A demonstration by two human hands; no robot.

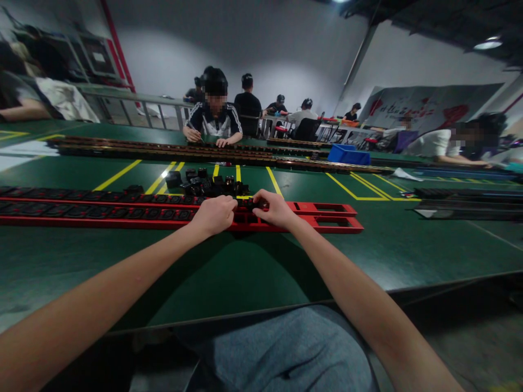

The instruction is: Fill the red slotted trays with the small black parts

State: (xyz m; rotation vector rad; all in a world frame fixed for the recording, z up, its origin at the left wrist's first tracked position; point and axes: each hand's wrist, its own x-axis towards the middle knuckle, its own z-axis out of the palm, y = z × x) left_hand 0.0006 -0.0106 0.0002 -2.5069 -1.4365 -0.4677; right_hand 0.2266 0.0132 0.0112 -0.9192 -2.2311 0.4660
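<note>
Two long red rails lie side by side across the table, with rows of black square parts seated along their left stretch. My left hand is closed over the rails near the end of those rows; whatever its fingers hold is hidden. Just to the right, my right hand pinches a small black part above the far rail. Open slots show in the red rails at their right end. Behind my left hand sits a loose heap of black parts.
Beyond the heap, long dark strips run across the green table, marked with yellow lines. A blue bin stands behind them. More dark strips lie at the right. A person works opposite; others sit farther back.
</note>
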